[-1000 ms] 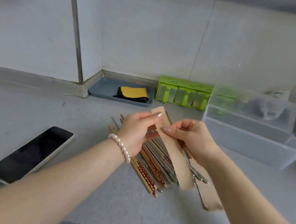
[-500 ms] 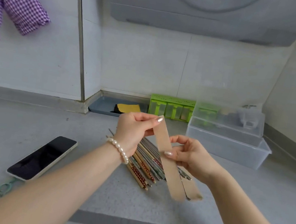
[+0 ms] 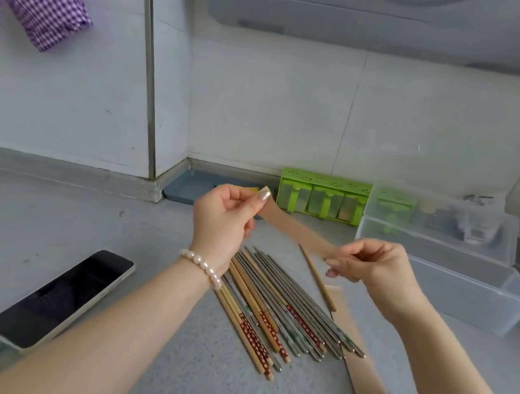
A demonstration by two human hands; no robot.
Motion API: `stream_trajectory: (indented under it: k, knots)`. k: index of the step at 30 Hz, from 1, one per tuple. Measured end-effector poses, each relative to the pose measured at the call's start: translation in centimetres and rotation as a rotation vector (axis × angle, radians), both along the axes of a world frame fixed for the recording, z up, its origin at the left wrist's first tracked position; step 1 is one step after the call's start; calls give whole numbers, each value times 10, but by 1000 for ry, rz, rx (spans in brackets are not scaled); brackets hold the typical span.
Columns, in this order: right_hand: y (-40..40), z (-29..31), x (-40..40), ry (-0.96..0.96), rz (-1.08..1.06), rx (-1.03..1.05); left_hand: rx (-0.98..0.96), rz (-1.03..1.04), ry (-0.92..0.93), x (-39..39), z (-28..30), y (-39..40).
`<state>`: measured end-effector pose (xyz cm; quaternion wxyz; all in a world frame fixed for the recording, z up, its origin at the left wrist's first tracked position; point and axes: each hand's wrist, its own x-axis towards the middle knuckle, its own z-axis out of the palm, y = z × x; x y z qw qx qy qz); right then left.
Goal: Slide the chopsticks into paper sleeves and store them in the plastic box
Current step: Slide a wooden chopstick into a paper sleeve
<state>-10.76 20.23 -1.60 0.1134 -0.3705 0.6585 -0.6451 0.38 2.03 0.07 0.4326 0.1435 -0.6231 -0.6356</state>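
Both forearms are reaching forward, raised. The left hand is pinching with thumb and forefinger; the right hand is pinching too, fingers curled.

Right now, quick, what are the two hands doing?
Left hand: closed, pinching one end of the paper sleeve above the counter.
Right hand: closed, pinching the sleeve's other end.
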Motion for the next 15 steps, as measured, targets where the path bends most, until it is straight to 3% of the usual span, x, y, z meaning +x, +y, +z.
stream_trajectory:
  k: [6, 8, 11, 15]
  knots:
    - [-1, -16, -12, 445, -467, -284, 261, -401, 209, -15, -3, -1]
    - [1, -19, -14, 553, -578, -312, 175, -437, 194, -21, -1, -1]
    - [6, -20, -19, 674, -657, -326, -124, -401, 123, -28, 0, -2]
    - [11, -26, -26, 708, -617, -160, -212, -374, 125, -29, 6, -5]
